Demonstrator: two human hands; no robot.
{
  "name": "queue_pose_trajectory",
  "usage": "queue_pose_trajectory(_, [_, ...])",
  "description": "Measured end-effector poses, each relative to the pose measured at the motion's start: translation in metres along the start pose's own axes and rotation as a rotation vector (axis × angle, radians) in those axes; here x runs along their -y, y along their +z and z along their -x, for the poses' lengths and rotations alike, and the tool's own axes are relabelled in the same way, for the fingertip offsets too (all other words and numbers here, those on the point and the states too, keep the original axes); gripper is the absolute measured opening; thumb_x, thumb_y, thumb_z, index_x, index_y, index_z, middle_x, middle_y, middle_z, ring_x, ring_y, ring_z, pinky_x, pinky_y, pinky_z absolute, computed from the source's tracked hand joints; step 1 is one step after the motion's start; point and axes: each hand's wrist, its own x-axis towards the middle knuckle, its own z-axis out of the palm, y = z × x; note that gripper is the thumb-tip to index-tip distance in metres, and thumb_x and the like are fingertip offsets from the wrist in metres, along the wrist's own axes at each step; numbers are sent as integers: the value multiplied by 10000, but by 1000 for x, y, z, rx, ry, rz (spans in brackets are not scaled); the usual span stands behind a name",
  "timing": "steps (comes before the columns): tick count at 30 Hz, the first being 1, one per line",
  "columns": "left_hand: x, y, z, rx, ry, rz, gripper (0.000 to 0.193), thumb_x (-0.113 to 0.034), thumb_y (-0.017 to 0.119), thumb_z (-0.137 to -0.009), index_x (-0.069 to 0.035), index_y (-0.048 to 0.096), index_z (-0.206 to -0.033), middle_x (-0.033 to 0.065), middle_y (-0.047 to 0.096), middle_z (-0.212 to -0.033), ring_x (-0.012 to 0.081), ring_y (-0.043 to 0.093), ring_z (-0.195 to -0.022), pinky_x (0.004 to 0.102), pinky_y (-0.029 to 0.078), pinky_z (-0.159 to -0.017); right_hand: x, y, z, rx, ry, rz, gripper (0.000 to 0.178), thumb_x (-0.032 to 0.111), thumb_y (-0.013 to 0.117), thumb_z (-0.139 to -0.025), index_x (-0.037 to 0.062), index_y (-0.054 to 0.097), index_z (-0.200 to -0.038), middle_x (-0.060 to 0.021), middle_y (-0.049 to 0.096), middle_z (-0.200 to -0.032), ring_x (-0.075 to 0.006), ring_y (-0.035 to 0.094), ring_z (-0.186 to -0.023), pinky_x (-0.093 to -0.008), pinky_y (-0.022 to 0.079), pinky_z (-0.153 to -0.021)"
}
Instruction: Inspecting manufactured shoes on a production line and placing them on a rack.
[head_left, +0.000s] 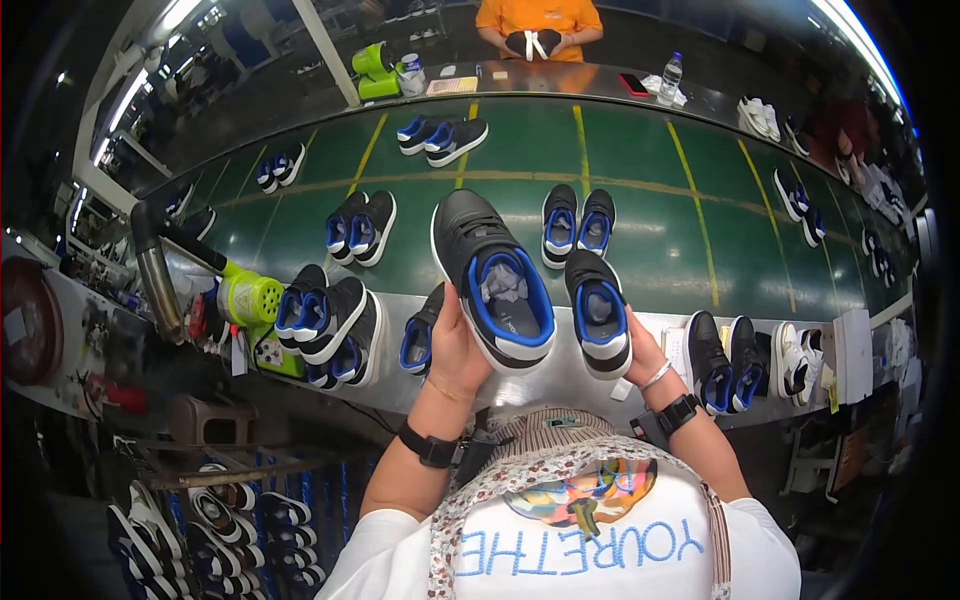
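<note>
My left hand is closed round the side of a black sneaker with blue lining and a white sole, crumpled paper inside it. In my right hand is a matching black sneaker, gripped at its outer side. Both are raised above the metal ledge, toes pointing away from me. Another black sneaker lies beside my left hand, partly covered by it. Just beyond the held shoes, a pair of black sneakers sits on the green conveyor belt.
A green heat gun and stacked sneakers stand at left. At right are more black sneakers and white shoes. Further pairs lie on the belt. Across it, a person in orange holds a shoe near a water bottle.
</note>
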Motion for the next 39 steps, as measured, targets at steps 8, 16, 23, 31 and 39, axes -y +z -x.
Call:
queue_pose_trajectory(8, [-8, -13, 5, -213, -117, -172, 585, -476, 366, -897, -26, 405, -1269, 211, 421, -1277, 323, 518, -1060, 458, 461, -878, -53, -120, -2, -472, 165, 572, 379, 309, 365, -944, 42, 480, -1187, -132, 563, -1094, -235, 557, -984, -357, 444, -862])
queue_pose_trajectory(16, [-6, -10, 9, -221, -160, -329, 707, -603, 278, -870, -7, 459, -1205, 123, 564, -1121, 217, 561, -1005, 348, 465, -870, -1, 72, 14, 1, -212, 861, 601, 200, 592, -827, 53, 285, -1322, -161, 431, -1247, -245, 451, -1126, -345, 360, -950])
queue_pose_trajectory(23, [14, -36, 9, -94, -134, -1055, 592, -473, 266, -940, -1, 386, -1278, 119, 443, -1281, 215, 385, -1210, 316, 301, -1000, -23, 107, 9, 64, -290, 883, 843, -72, 489, -704, 124, 88, -1418, -136, 397, -1288, -194, 429, -1160, -295, 316, -980])
queue_pose_trajectory(31, [-54, -140, 57, -815, -527, -2360, 904, -282, 708, -598, 9, 249, -1320, 182, 450, -1259, 309, 409, -1198, 577, 141, -1029, -18, 71, 19, -154, -153, 604, 807, -124, 410, -685, 131, 165, -1410, -81, 433, -1251, -179, 452, -1127, -286, 362, -952])
queue_pose_trajectory(39, [-72, -164, 81, -687, -392, -2605, 563, -212, 700, -689, -87, 461, -1183, 87, 605, -1036, 248, 538, -1043, 606, 241, -944, -23, 83, 17, -99, -275, 761, 814, -104, 422, -702, 134, 109, -1415, -119, 429, -1250, -199, 456, -1136, -280, 336, -962])
